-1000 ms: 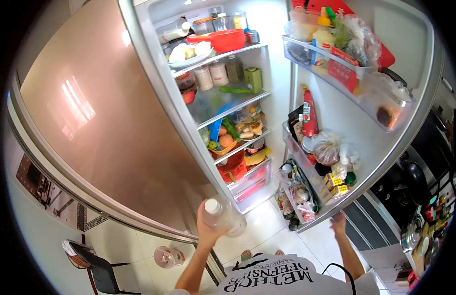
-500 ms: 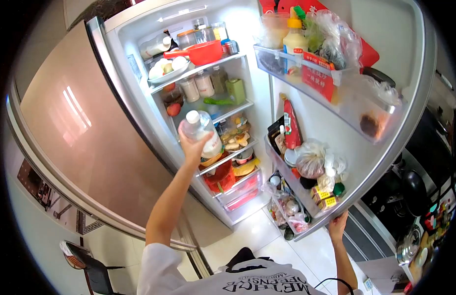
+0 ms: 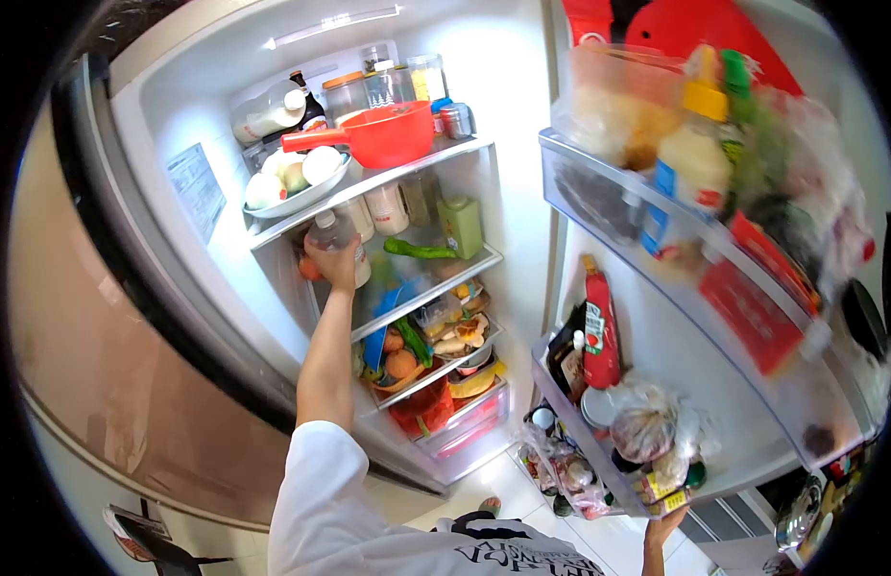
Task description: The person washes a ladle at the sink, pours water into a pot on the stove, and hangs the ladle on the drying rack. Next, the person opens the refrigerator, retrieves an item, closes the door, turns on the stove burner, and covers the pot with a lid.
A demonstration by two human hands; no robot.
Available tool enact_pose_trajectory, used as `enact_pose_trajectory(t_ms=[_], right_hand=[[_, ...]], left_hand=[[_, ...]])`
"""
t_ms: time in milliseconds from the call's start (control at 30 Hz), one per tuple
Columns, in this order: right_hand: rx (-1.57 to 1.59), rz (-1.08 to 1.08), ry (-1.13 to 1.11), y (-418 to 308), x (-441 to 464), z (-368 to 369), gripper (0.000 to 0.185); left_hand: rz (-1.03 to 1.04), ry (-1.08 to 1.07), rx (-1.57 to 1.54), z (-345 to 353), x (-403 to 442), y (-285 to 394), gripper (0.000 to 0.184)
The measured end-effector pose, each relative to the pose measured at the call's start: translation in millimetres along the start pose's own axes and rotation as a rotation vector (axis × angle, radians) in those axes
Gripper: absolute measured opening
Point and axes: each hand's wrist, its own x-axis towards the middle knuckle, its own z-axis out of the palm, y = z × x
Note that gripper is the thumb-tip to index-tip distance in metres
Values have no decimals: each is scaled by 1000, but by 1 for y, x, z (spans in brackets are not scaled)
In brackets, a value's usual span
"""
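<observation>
My left hand [image 3: 332, 261] is closed round a clear plastic bottle [image 3: 328, 230] with a white cap and reaches in over the fridge's second shelf [image 3: 436, 274]. Beside the bottle are an apple [image 3: 309, 268], white-labelled containers [image 3: 386, 209], a green pepper [image 3: 419, 250] and a green square container [image 3: 459, 228]. My right hand [image 3: 665, 524] holds the lower edge of the open fridge door [image 3: 657, 331] at the bottom right; its fingers are partly hidden.
On the top shelf are a red pan [image 3: 393, 139], a plate of eggs or round food [image 3: 301, 197] and jars. Vegetables [image 3: 399, 360] fill the lower shelf. Door racks hold a yellow-capped bottle [image 3: 693, 168], a red sauce pouch [image 3: 599, 326] and bags. A closed door panel [image 3: 109, 317] stands left.
My left hand has carried the bottle forward and up, onto the second shelf's left side. The view has moved closer to the fridge. My right hand stays at the door's edge.
</observation>
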Motion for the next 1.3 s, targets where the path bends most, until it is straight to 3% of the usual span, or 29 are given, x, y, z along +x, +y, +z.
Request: enact_pose_trajectory(t_ms=[100,233,433,733,867,967,1033,1100,1133,1167,1233,1267,1300], right_hand=[[-204,34,74,-2,-2,1,67],[-216,92,66,-15,-4,3,66],[-223,125,30,-30,12,8,64],[-173,107,-43,-31,9,4,62],[-79,96,-100,-26,5,-4,61],[31,71,-169,-33,7,-9,60],[-253,-239,-136,-9,5,-17,55],[-63,-13,-167,18,1,-19,60],[-180,-98,-266,-4,5,-28,69],[-149,-20,-252,21,2,-25,76],[-55,15,-352,-8,7,-33,80],[-77,-209,-283,-2,5,-32,83],[-98,-213,-313,-18,7,-37,86]], left_hand=[[-54,14,54,21,15,-41,101],[6,-12,-63,53,17,-60,99],[65,17,29,78,27,-82,105],[-16,-43,319,84,23,-76,117],[-77,-15,508,71,-4,-81,112],[-108,-22,476,57,-39,-55,104],[-132,-83,485,48,-65,-33,99],[-239,-206,460,32,-90,4,97],[-303,-323,482,20,-100,41,93],[-389,-413,516,10,-111,77,89],[-458,-532,419,-16,-135,133,85],[-459,-597,398,-30,-144,155,86],[-458,-665,376,-44,-152,170,87]])
